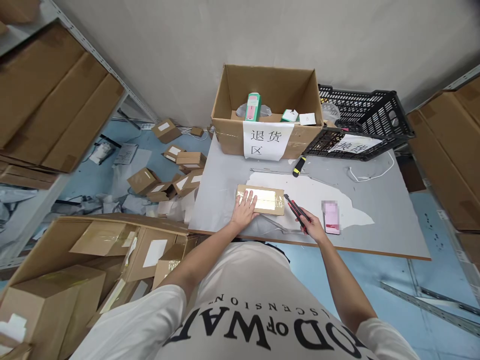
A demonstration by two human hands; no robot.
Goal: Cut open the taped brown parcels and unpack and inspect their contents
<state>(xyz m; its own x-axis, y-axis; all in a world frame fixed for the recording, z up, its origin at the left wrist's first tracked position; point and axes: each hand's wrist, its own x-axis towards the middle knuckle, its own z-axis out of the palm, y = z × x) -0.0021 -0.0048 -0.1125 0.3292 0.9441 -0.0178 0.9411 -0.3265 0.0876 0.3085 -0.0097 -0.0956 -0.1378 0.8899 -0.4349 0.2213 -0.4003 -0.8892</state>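
At the far left, flattened cardboard sheets (48,100) are lying stacked on a metal shelf. Below them, a big open carton (93,265) is sitting on the floor, holding smaller taped boxes. Further in, a scatter of small parcels (176,170) is lying on the blue floor just beside the left edge of the grey table (375,220).

The left hand (244,210) is resting flat, fingers spread, on the left end of a small taped cardboard parcel (262,199), pressing it against the table. The parcel is lying flat near the table's front edge, its shiny tape strip facing up.

Just right of the parcel, the right hand (313,227) is gripping a red and black utility knife (294,207), fingers closed around the handle. The knife is pointing up and left, its tip lying just beside the parcel's right end; whether it is touching the cardboard cannot be told.

Beside that hand, a pink phone (332,218) is lying on the table. Behind, a yellow and black cutter (299,166) is lying near an open return box (268,107) bearing a paper label. To its right, a black plastic crate (360,122) is standing tilted, touching the box, and a white cable (371,175) is curling in front of it.
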